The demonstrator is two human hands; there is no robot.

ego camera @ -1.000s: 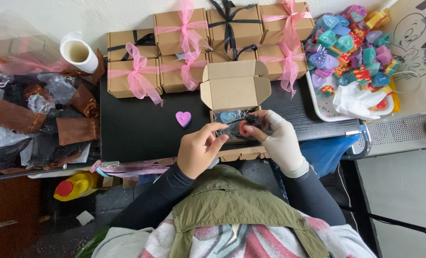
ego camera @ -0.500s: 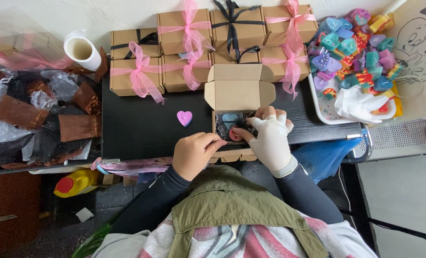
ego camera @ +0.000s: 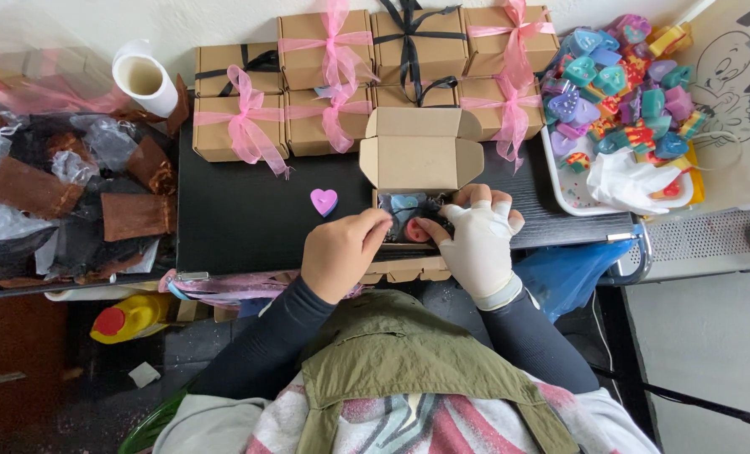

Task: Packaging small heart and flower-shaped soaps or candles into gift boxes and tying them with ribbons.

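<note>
A small open brown cardboard box [ego camera: 419, 160], flap upright, holds red [ego camera: 416, 231] and blue soap pieces [ego camera: 407, 204] on the black tabletop.

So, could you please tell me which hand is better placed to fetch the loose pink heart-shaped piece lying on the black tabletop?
Probably the left hand: the pink heart-shaped piece lies just beyond it, while the gloved right hand rests at the open cardboard box.

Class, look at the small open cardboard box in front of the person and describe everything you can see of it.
The open cardboard box is small, plain brown card, with its lid folded back and side flaps spread. It sits on the black tabletop, just before the stacked ribbon-tied boxes. Inside show a pale blue piece and a red piece, partly hidden. The bare left hand and the white-gloved right hand both reach into it, covering its front edge.
</note>
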